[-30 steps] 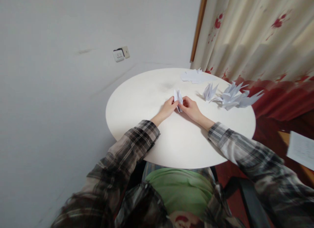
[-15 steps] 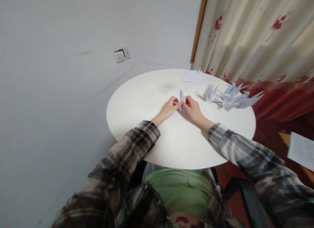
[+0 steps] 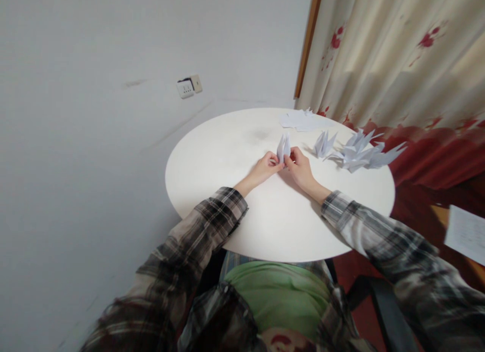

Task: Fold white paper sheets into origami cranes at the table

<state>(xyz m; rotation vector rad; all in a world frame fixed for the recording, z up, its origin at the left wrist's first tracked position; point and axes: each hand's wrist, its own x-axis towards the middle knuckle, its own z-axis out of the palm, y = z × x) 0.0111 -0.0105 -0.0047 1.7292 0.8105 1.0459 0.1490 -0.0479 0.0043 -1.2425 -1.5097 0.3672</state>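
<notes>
A small white folded paper crane (image 3: 283, 146) stands upright between my hands, its tall points facing up. My left hand (image 3: 265, 167) pinches its lower left side between thumb and fingers. On the other side, my right hand (image 3: 300, 167) has thumb and fingers closed on its lower right part. The fingertips hide the base of the paper. Both hands are just above the white round table (image 3: 212, 190). Right of them stands another folded paper crane (image 3: 324, 145), and beyond it lies a cluster of white paper cranes (image 3: 359, 152).
Flat white paper sheets (image 3: 303, 120) lie near the table's far edge. A wall with a socket (image 3: 185, 88) borders the left, and a curtain (image 3: 386, 54) hangs at the right. A dark chair armrest (image 3: 379, 301) and a written sheet (image 3: 468, 233) are at lower right.
The held paper crane has shifted slightly right and turned, so its broader side shows. Both hands still pinch it, with small finger movements. The other cranes lie as before.
</notes>
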